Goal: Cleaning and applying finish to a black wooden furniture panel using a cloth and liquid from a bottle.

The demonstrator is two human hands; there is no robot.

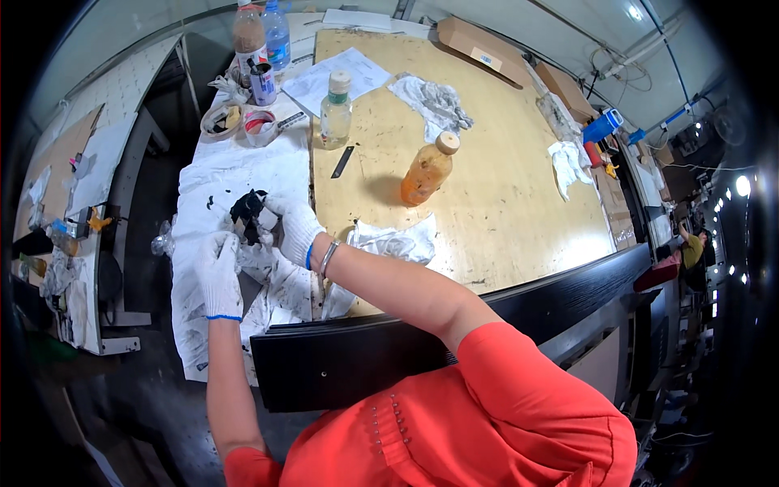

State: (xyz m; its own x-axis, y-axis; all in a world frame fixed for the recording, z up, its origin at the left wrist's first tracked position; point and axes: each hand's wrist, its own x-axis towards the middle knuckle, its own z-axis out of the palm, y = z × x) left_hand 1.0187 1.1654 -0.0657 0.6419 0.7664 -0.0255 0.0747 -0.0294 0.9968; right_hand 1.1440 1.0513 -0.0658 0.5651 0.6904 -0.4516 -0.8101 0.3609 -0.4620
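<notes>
Both my hands wear white knit gloves with blue cuffs, over the white covered left part of the table. My right hand is closed, its fingertips at a soft black lump that looks like a paste-smeared rag or putty. My left hand is just left of it, fingers bent together beside a crumpled black-stained cloth; what it grips is hidden. Small black crumbs lie on the white covering. A dark flat blade-like strip rests on the yellow board to the right.
On the yellow board stand an orange-liquid bottle and a clear bottle, with rags about. Tape rolls, a can and more bottles stand far left. Black panels edge the table before me.
</notes>
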